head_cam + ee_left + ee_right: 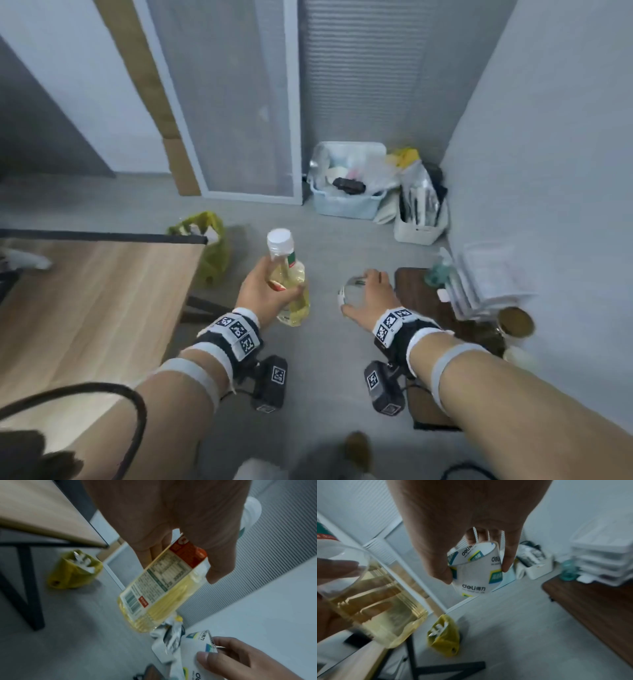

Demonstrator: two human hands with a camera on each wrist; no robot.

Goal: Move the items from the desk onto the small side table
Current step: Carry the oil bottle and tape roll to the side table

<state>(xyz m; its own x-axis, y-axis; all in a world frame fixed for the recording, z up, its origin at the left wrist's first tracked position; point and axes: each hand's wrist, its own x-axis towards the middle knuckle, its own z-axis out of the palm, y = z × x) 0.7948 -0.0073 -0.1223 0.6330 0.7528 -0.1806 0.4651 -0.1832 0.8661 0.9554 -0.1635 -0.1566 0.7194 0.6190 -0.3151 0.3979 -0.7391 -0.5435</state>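
My left hand grips a clear bottle of yellow liquid with a white cap, held upright over the floor between the desk and the side table. In the left wrist view the bottle shows its printed label under my fingers. My right hand holds a roll of clear tape with a white printed core, just left of the dark brown side table. The right wrist view shows thumb and fingers curled round the tape roll. The light wooden desk is at the left.
On the side table stand a teal bottle, stacked white trays and a round tin. A yellow bag lies on the floor by the desk corner. A pale basket and a white bin stand by the far wall.
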